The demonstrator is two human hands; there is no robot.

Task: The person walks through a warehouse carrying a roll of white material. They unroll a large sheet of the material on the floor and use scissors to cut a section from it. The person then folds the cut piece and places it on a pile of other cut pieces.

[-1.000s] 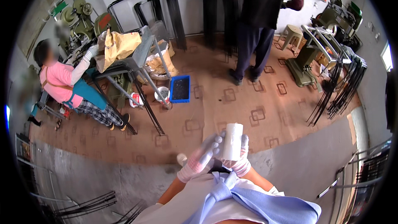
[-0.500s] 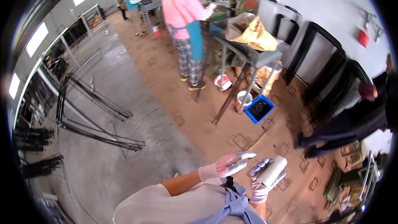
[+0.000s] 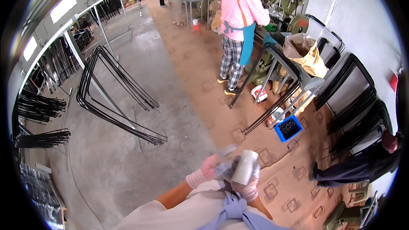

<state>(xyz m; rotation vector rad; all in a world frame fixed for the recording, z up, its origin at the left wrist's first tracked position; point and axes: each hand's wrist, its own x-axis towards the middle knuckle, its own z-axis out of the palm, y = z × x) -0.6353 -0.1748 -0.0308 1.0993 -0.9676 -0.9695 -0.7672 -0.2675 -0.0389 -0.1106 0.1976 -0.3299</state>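
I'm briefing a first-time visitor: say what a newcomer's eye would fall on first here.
Probably the person in pink, standing at upper centre with their back mostly to the camera. Next, the white roll at lower centre, held in the right hand, with the blurred left hand open just left of it. Then the blue tray of dark bits, right of centre.

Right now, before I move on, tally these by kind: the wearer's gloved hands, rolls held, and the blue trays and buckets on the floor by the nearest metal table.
Gloved hands: 2 (left hand, right hand)
White roll: 1
Blue tray: 1
Buckets: 2
Total: 6
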